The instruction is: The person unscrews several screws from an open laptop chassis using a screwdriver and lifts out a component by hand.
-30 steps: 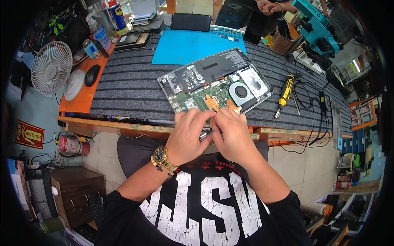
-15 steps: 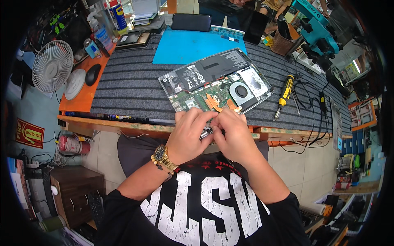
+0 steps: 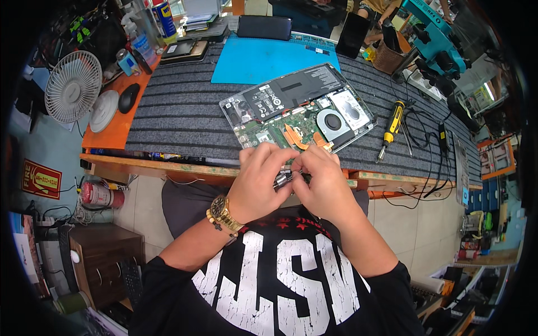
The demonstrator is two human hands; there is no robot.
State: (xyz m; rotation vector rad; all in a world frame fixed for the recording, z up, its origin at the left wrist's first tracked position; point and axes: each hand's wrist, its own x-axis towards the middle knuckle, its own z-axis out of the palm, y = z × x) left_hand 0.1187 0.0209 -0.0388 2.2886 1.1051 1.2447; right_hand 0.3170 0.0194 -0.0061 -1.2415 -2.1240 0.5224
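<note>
An opened laptop base [image 3: 300, 89] lies angled on the striped grey mat [image 3: 174, 112], showing battery, green board, fan [image 3: 330, 120] and copper heatsink [image 3: 296, 137]. At its near edge, my left hand [image 3: 260, 179] has fingers curled around a small silver metal part [image 3: 283, 180], partly hidden. My right hand [image 3: 319, 179] is closed in a pinch at the same part, its fingertips touching or very near my left fingers. What exactly the part is, I cannot tell.
A blue mat [image 3: 252, 61] and black phone [image 3: 263, 28] are behind the laptop. A yellow screwdriver [image 3: 394, 126] and cables lie right, below a teal microscope [image 3: 434, 42]. A fan [image 3: 73, 87] and mouse [image 3: 129, 99] stand left. A co-worker [image 3: 374, 14] is partly visible beyond.
The view has shifted slightly, raising the bench a little in the picture. My hands keep nearly the same closed pose at the laptop's edge. The co-worker's hand has moved from where it was.
</note>
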